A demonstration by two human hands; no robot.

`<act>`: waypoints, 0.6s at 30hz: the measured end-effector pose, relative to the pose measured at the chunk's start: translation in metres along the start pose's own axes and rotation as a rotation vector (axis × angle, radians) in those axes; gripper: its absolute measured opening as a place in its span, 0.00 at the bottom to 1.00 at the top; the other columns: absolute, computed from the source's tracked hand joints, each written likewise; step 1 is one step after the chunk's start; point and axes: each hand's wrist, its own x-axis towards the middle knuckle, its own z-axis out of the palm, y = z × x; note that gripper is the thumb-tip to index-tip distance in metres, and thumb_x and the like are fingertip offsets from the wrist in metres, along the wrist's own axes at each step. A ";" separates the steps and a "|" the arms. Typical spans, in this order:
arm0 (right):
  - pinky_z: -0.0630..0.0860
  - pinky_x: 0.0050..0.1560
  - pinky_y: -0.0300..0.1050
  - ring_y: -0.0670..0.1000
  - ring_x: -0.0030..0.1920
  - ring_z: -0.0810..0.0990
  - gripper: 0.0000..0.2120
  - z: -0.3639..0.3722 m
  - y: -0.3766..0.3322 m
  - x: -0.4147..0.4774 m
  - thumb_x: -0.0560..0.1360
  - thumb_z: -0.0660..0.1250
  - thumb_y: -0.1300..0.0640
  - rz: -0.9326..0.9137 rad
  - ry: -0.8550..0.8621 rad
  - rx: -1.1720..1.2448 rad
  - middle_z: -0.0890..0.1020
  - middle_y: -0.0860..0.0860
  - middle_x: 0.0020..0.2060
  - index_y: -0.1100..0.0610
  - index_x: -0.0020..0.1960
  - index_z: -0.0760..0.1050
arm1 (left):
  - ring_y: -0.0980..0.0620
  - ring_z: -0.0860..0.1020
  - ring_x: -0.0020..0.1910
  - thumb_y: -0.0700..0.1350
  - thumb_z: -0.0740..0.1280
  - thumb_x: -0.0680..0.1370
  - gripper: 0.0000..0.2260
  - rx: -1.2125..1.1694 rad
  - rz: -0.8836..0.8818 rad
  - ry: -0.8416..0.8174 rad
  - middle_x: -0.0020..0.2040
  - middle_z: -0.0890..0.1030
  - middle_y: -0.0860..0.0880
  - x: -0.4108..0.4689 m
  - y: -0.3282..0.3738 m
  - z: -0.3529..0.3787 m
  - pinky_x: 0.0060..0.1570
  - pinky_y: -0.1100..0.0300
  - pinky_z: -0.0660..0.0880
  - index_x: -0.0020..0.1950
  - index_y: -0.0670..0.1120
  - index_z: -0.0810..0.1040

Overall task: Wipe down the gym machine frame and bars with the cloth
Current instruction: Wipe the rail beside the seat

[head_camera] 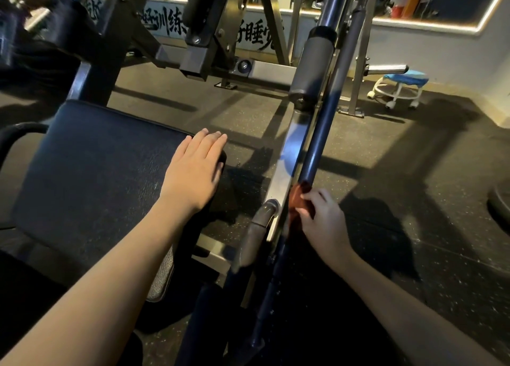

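Right hand (321, 219) pinches cloth (297, 198) on bar (317, 145) — wall lettering (176, 21) reads "训练".

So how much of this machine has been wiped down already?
Done: hard to say; no surface shows wipe marks. In hand: the right hand pinches the cloth against the dark bar, low down, while the left hand rests on the seat pad. Left: likely the bar above and the silver beam beside it.

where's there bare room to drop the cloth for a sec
The seat pad is bare left of the left hand. Rubber floor lies open right of the blue bar, out to the wheeled stool. Crowded where the right hand holds the cloth: blue bar, silver frame bar and grey handle sit close together.
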 end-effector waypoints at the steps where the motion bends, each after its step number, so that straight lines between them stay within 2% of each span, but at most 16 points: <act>1: 0.72 0.65 0.49 0.50 0.60 0.75 0.16 -0.003 -0.002 0.009 0.75 0.68 0.63 -0.014 0.001 -0.025 0.74 0.51 0.61 0.58 0.62 0.75 | 0.40 0.64 0.73 0.47 0.55 0.80 0.24 0.001 -0.008 -0.003 0.73 0.69 0.41 0.000 0.001 0.000 0.73 0.46 0.57 0.75 0.40 0.66; 3: 0.67 0.64 0.43 0.50 0.60 0.73 0.15 -0.010 -0.008 0.031 0.76 0.66 0.62 -0.014 0.025 -0.055 0.73 0.50 0.61 0.58 0.62 0.74 | 0.40 0.64 0.73 0.49 0.51 0.78 0.26 0.000 -0.019 -0.013 0.72 0.70 0.41 -0.001 0.002 0.000 0.73 0.46 0.57 0.75 0.40 0.66; 5: 0.64 0.61 0.39 0.49 0.60 0.72 0.14 -0.020 -0.013 0.047 0.77 0.66 0.61 0.018 0.046 -0.057 0.72 0.50 0.61 0.58 0.62 0.74 | 0.40 0.64 0.73 0.48 0.52 0.78 0.26 -0.003 -0.019 -0.024 0.73 0.69 0.41 0.000 0.002 -0.001 0.73 0.46 0.56 0.75 0.40 0.66; 9: 0.69 0.63 0.42 0.44 0.57 0.73 0.14 -0.036 -0.018 0.037 0.76 0.67 0.61 0.046 -0.043 0.079 0.75 0.48 0.58 0.56 0.61 0.76 | 0.41 0.62 0.75 0.48 0.53 0.79 0.26 -0.005 -0.010 -0.037 0.74 0.67 0.42 -0.001 0.000 -0.003 0.73 0.48 0.55 0.76 0.41 0.64; 11: 0.69 0.63 0.39 0.41 0.57 0.72 0.14 -0.042 -0.027 0.032 0.76 0.67 0.61 -0.014 -0.027 0.112 0.76 0.46 0.58 0.55 0.61 0.76 | 0.43 0.60 0.76 0.51 0.49 0.80 0.27 -0.023 -0.017 -0.049 0.76 0.65 0.43 -0.002 -0.002 -0.004 0.74 0.49 0.53 0.77 0.42 0.62; 13: 0.66 0.60 0.30 0.39 0.57 0.71 0.14 -0.045 -0.045 0.040 0.76 0.67 0.61 -0.100 0.017 0.134 0.76 0.45 0.58 0.54 0.62 0.76 | 0.45 0.57 0.77 0.55 0.44 0.79 0.29 -0.064 -0.002 -0.052 0.78 0.62 0.45 -0.004 -0.002 -0.007 0.74 0.52 0.49 0.78 0.44 0.59; 15: 0.63 0.57 0.24 0.38 0.59 0.69 0.16 -0.045 -0.069 0.054 0.77 0.66 0.61 -0.185 -0.009 0.150 0.75 0.44 0.59 0.54 0.64 0.75 | 0.48 0.52 0.78 0.56 0.44 0.81 0.28 -0.121 -0.025 -0.073 0.79 0.56 0.47 -0.005 -0.005 -0.009 0.73 0.56 0.44 0.79 0.45 0.55; 16: 0.63 0.57 0.24 0.38 0.60 0.69 0.16 -0.042 -0.081 0.062 0.77 0.66 0.61 -0.223 -0.044 0.144 0.75 0.44 0.60 0.55 0.64 0.74 | 0.49 0.50 0.79 0.54 0.47 0.83 0.26 -0.150 -0.058 -0.078 0.80 0.54 0.48 -0.007 -0.009 -0.010 0.73 0.58 0.42 0.79 0.45 0.53; 18: 0.66 0.62 0.32 0.44 0.63 0.72 0.16 -0.032 -0.099 0.079 0.77 0.66 0.61 -0.277 -0.122 0.107 0.75 0.49 0.62 0.57 0.65 0.73 | 0.54 0.45 0.78 0.53 0.51 0.84 0.26 -0.196 -0.125 -0.084 0.79 0.49 0.51 -0.013 -0.020 -0.010 0.73 0.58 0.41 0.80 0.46 0.51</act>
